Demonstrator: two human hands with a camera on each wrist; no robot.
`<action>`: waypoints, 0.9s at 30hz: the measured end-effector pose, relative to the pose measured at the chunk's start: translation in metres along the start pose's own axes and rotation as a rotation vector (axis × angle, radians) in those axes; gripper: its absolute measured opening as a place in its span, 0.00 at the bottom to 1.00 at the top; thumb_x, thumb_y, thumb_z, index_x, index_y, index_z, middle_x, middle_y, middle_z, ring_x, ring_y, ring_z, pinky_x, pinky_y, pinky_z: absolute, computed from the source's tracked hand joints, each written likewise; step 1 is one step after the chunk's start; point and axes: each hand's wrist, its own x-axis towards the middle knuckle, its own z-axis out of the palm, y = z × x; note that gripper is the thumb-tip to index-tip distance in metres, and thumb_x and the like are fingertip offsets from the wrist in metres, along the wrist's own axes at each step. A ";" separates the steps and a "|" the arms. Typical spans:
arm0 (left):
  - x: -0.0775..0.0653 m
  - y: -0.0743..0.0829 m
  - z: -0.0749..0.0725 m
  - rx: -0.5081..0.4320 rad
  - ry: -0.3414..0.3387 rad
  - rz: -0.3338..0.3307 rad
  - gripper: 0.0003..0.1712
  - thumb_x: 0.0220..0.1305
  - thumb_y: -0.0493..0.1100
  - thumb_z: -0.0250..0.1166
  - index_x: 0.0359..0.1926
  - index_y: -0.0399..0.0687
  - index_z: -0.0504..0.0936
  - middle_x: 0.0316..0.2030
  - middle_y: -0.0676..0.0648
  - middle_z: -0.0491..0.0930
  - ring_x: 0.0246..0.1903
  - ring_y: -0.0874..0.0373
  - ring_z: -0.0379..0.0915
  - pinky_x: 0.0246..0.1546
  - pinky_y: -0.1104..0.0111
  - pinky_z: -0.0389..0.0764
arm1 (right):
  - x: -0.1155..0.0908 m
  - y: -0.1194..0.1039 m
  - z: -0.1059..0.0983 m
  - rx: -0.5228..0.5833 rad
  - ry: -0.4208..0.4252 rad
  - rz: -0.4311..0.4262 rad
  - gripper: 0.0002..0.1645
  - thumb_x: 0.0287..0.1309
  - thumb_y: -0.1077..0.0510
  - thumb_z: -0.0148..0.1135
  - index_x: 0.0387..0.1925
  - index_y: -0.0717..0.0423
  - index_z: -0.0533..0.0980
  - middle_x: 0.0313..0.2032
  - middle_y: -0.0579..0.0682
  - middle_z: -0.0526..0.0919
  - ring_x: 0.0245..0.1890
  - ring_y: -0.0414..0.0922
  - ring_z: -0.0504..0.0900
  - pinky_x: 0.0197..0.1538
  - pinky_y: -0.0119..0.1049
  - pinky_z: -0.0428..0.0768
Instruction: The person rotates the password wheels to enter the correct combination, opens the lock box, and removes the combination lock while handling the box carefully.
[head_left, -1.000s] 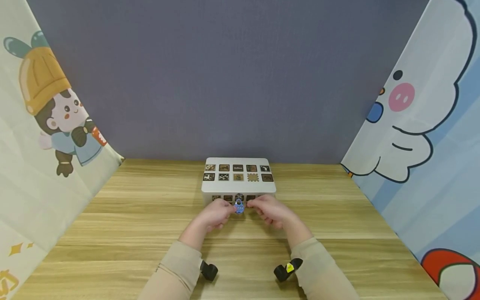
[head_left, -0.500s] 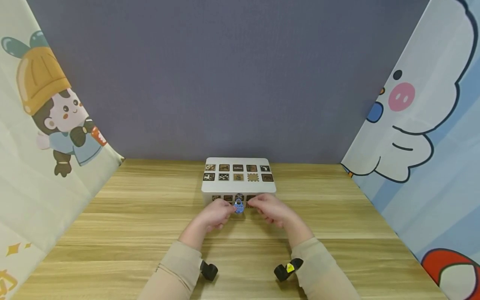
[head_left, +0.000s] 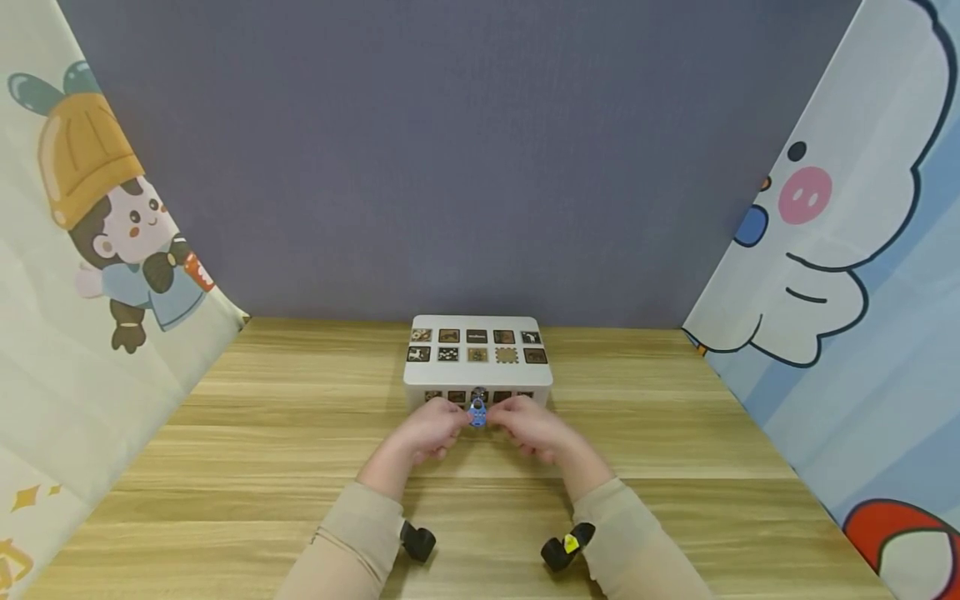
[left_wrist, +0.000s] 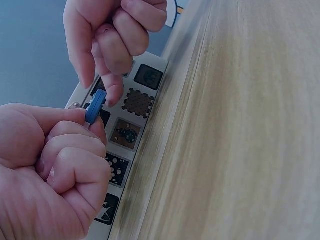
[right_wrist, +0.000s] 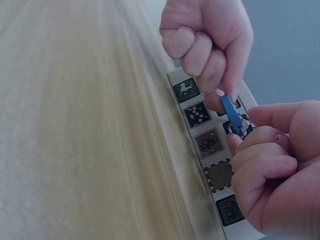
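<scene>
A small blue padlock [head_left: 477, 415] hangs at the metal clasp [head_left: 479, 392] on the front of a white box [head_left: 480, 372] printed with square pictures. My left hand [head_left: 431, 427] pinches the padlock's left side between thumb and forefinger, its other fingers curled in. On the other side is my right hand [head_left: 534, 427]. In the left wrist view, this hand's thumb and forefinger stand parted around the padlock's [left_wrist: 95, 106] near edge, with small gaps visible. The right wrist view shows knobs along the padlock's [right_wrist: 231, 114] narrow side. Whether the shackle is fastened is too small to tell.
The box stands near the back of a wood-grain table [head_left: 300, 450], close to a grey back panel [head_left: 465, 167]. Cartoon-printed sheets flank the table on the left [head_left: 45, 375] and right [head_left: 847, 333]. A black camera is strapped at each wrist.
My right hand has moved left and slightly down, bringing its fingertips up to the padlock. The left hand keeps its pinch in the same place; the box has not moved.
</scene>
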 end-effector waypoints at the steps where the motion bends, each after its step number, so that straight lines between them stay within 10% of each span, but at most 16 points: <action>1: 0.000 0.000 0.000 0.002 0.001 0.000 0.18 0.68 0.45 0.54 0.41 0.31 0.79 0.12 0.56 0.58 0.09 0.64 0.52 0.10 0.74 0.58 | 0.000 0.000 0.001 0.004 -0.005 0.001 0.20 0.64 0.52 0.53 0.50 0.62 0.75 0.12 0.42 0.60 0.09 0.36 0.54 0.10 0.29 0.56; 27: -0.002 0.003 0.002 0.001 0.006 -0.005 0.18 0.68 0.44 0.54 0.39 0.28 0.76 0.12 0.56 0.59 0.10 0.64 0.52 0.10 0.74 0.59 | 0.003 0.003 0.012 0.087 -0.010 0.021 0.21 0.66 0.53 0.49 0.39 0.71 0.71 0.12 0.42 0.60 0.10 0.37 0.54 0.12 0.29 0.56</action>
